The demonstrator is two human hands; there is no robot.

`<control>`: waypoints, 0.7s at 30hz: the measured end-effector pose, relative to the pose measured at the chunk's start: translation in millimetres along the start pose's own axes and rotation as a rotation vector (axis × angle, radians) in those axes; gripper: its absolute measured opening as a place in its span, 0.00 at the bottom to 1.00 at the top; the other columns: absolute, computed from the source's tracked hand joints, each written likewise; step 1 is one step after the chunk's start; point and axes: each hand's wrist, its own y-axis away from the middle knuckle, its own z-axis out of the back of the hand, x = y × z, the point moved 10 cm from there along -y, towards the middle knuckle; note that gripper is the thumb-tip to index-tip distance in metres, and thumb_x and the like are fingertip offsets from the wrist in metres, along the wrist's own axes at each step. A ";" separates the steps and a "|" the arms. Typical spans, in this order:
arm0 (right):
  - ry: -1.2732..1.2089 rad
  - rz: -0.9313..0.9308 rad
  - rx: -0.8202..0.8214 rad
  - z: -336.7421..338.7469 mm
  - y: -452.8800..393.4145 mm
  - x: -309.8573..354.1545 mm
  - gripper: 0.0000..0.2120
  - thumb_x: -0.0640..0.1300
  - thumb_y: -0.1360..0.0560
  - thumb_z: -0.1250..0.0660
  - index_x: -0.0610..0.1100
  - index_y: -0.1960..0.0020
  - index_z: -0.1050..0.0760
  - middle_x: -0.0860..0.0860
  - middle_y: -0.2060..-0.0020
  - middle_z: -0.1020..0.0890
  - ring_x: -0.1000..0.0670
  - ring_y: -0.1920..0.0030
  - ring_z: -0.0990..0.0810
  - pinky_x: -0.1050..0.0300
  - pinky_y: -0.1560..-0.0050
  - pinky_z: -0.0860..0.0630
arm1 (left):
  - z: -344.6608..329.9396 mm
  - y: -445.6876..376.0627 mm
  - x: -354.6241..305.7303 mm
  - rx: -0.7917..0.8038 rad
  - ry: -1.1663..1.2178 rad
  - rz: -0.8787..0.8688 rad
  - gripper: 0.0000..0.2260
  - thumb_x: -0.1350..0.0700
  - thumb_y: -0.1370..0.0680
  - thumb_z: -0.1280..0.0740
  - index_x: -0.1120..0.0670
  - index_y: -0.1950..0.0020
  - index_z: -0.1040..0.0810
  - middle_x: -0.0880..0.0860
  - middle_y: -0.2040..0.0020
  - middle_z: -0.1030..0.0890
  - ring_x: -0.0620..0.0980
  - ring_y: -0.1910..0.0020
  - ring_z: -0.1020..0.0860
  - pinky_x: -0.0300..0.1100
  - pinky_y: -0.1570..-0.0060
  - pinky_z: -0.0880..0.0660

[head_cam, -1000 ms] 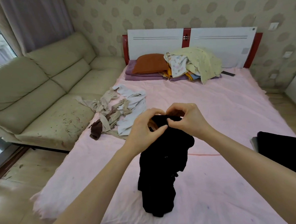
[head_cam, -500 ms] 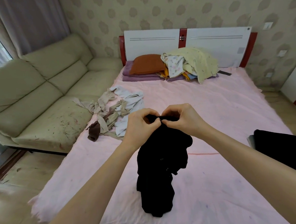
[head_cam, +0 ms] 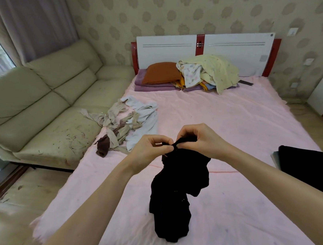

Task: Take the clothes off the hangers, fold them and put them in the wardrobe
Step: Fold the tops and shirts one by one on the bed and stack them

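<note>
soft daylight, wide-angle edge distortion

a matt black cloth garment (head_cam: 180, 193), soft and crumpled. under it a pink cloth bedsheet (head_cam: 233, 129), faintly wrinkled and matt. the sofa (head_cam: 48, 102) looks like pale green leather, smooth with a dull sheen, its seat scuffed and stained. the headboard (head_cam: 205, 47) is glossy white and red panel. the floor (head_cam: 13, 211) is shiny wood-look boards.

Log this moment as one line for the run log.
stage: handling garment | left hand: pinches black garment top | right hand: pinches same | garment: hangs onto pink bed
</note>
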 end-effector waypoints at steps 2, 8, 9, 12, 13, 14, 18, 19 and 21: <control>-0.011 -0.017 -0.017 2.6 -0.9 -4.6 0.01 0.38 0.28 0.28 0.41 0.57 0.20 0.49 0.62 0.17 0.49 0.59 0.19 0.57 0.55 0.24 | -0.9 -1.3 4.4 -0.046 0.078 0.008 0.06 0.66 0.25 0.31 0.57 0.60 0.19 0.53 0.63 0.21 0.50 0.63 0.24 0.41 0.55 0.27; -0.018 -0.050 0.003 5.5 -4.3 -14.2 0.02 0.40 0.27 0.28 0.41 0.57 0.20 0.48 0.63 0.17 0.49 0.60 0.19 0.58 0.57 0.24 | -10.4 -7.8 17.7 -0.115 0.302 0.095 0.13 0.69 0.23 0.35 0.55 0.62 0.18 0.53 0.67 0.21 0.46 0.67 0.23 0.37 0.61 0.24; -0.008 -0.058 0.021 4.3 -4.8 -15.8 0.03 0.41 0.27 0.27 0.41 0.58 0.20 0.47 0.63 0.17 0.48 0.60 0.19 0.56 0.57 0.24 | -13.5 -7.9 18.8 -0.100 0.320 0.117 0.11 0.70 0.23 0.35 0.57 0.59 0.18 0.54 0.67 0.21 0.47 0.67 0.23 0.37 0.61 0.24; -0.024 -0.085 0.063 5.4 -3.6 -20.9 0.05 0.41 0.28 0.26 0.41 0.59 0.21 0.46 0.64 0.18 0.50 0.63 0.21 0.57 0.58 0.25 | -22.2 -7.7 20.4 -0.009 0.324 0.166 0.07 0.69 0.24 0.35 0.59 0.53 0.20 0.54 0.65 0.20 0.47 0.65 0.22 0.39 0.57 0.23; -0.032 -0.088 0.072 6.2 -2.9 -21.7 0.06 0.41 0.29 0.26 0.40 0.60 0.21 0.46 0.64 0.18 0.51 0.63 0.21 0.58 0.59 0.26 | -23.8 -7.9 20.2 0.020 0.309 0.174 0.06 0.69 0.24 0.34 0.59 0.52 0.21 0.54 0.65 0.19 0.48 0.64 0.21 0.40 0.55 0.22; -0.031 -0.087 0.079 6.3 -1.9 -22.1 0.06 0.41 0.29 0.25 0.40 0.60 0.21 0.46 0.64 0.18 0.52 0.63 0.21 0.59 0.59 0.26 | -24.3 -8.1 19.6 0.041 0.287 0.180 0.06 0.69 0.24 0.33 0.60 0.51 0.21 0.54 0.65 0.19 0.49 0.63 0.20 0.41 0.53 0.22; 0.012 -0.096 0.136 0.8 -0.9 -28.5 0.07 0.43 0.29 0.25 0.40 0.58 0.21 0.44 0.63 0.18 0.53 0.63 0.22 0.61 0.60 0.27 | -18.4 -18.1 14.5 0.080 -0.030 0.141 0.07 0.67 0.27 0.30 0.59 0.51 0.20 0.54 0.63 0.18 0.48 0.62 0.22 0.41 0.53 0.24; 0.045 -0.105 0.186 -3.0 -0.9 -32.1 0.08 0.43 0.28 0.26 0.40 0.57 0.21 0.44 0.62 0.18 0.53 0.63 0.23 0.61 0.60 0.27 | -16.3 -22.4 11.8 0.083 -0.154 0.120 0.07 0.66 0.27 0.29 0.58 0.52 0.20 0.53 0.62 0.18 0.46 0.63 0.22 0.39 0.54 0.25; 0.253 -0.118 0.326 -12.3 2.5 -43.3 0.10 0.45 0.29 0.26 0.40 0.56 0.23 0.46 0.63 0.20 0.53 0.64 0.25 0.61 0.62 0.29 | -12.8 -30.9 4.5 0.088 -0.404 0.060 0.06 0.63 0.29 0.28 0.56 0.52 0.18 0.48 0.61 0.17 0.40 0.65 0.22 0.34 0.57 0.26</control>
